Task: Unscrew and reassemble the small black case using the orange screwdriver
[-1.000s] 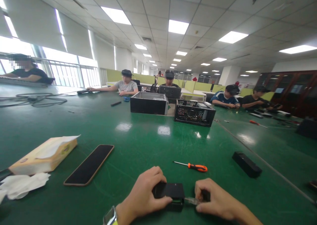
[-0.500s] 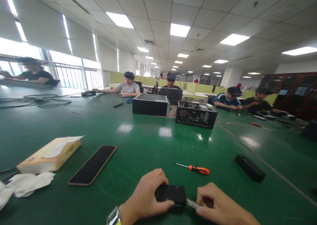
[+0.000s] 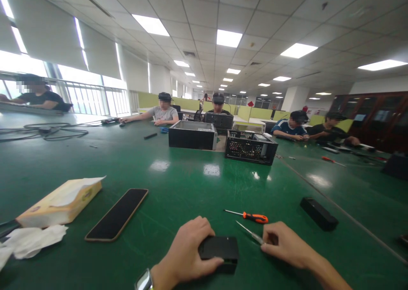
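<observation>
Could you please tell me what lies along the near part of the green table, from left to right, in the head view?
A tan cardboard tissue box → flat black smartphone → left hand gripping a small black plastic box → right hand holding a thin metal tool → black rectangular block.

Small black box (image 3: 219,248) held on the green desk (image 3: 178,183)
The left grip (image 3: 188,252) clasped the box; the right grip (image 3: 283,244), just beside it, pinched a thin screwdriver (image 3: 250,234), its tip clear of the box. An orange-handled screwdriver (image 3: 252,216) lay just beyond.
</observation>
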`<state>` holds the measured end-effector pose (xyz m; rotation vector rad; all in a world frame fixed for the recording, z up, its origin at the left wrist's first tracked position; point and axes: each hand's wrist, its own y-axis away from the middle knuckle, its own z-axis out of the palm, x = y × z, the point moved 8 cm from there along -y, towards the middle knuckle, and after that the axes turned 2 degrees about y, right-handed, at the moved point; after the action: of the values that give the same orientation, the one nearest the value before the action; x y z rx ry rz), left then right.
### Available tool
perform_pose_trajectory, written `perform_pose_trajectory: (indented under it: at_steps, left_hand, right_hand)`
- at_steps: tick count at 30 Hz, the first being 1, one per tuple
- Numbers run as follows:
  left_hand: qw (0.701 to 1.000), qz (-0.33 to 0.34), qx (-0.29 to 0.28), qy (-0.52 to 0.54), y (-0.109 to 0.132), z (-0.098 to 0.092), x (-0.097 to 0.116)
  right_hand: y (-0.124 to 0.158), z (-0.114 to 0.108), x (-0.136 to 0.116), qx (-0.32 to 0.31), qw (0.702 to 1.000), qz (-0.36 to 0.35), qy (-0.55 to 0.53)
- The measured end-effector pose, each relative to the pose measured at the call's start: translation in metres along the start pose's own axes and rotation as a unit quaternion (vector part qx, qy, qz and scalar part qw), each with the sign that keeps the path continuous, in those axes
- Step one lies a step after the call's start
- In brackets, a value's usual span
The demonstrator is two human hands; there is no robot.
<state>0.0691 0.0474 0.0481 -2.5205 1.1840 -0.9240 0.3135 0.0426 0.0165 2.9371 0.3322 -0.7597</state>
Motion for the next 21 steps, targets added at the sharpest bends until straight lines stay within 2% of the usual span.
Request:
perform_pose_trajectory:
  at_steps: [2, 4, 8, 13, 16, 21]
  left_hand:
    - [1.000, -0.004, -0.012, -0.005, 0.000, 0.001, 0.000]
    - [1.000, -0.012, -0.023, -0.009, 0.001, 0.002, -0.001]
    - [0.998, -0.034, -0.047, -0.012, 0.002, 0.002, -0.001]
    - [0.997, -0.051, -0.058, -0.006, 0.003, 0.005, -0.001]
    - [0.996, -0.057, -0.065, -0.004, 0.003, 0.005, -0.003]
    - [0.996, -0.031, -0.076, 0.022, 0.004, 0.000, -0.006]
  right_hand:
    - [-0.001, -0.002, 0.002, 0.016, 0.998, 0.014, 0.060]
    - [-0.002, -0.004, -0.007, 0.043, 0.996, 0.014, 0.077]
    - [-0.003, 0.007, -0.045, 0.098, 0.994, -0.043, 0.009]
    - [-0.007, 0.047, -0.090, 0.038, 0.990, -0.128, -0.051]
    - [-0.009, 0.053, -0.092, 0.031, 0.990, -0.115, -0.077]
    - [-0.012, 0.053, -0.080, 0.030, 0.990, -0.080, -0.110]
